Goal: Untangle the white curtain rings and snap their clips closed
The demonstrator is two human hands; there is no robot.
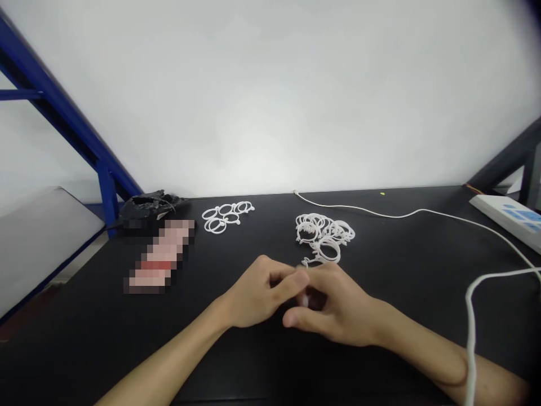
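Note:
My left hand point(260, 290) and my right hand point(340, 307) meet above the front middle of the black table. The fingers of both are curled around a small white plastic piece point(305, 301), mostly hidden, which looks like part of a ring. My left thumb presses close to the right fingers, while my right thumb stands a little apart below. Just beyond the hands lies a tangled pile of white plastic rings point(327, 248) with small tabs. Farther left, several similar rings point(217, 225) lie in a looser group.
A crumpled black plastic bag point(147, 208) lies at the back left, near a blurred-out flat item point(163, 254). A white cable point(395, 216) crosses the back right and hangs over my right forearm. At the right edge sits a white device point(509, 217) with blue markings.

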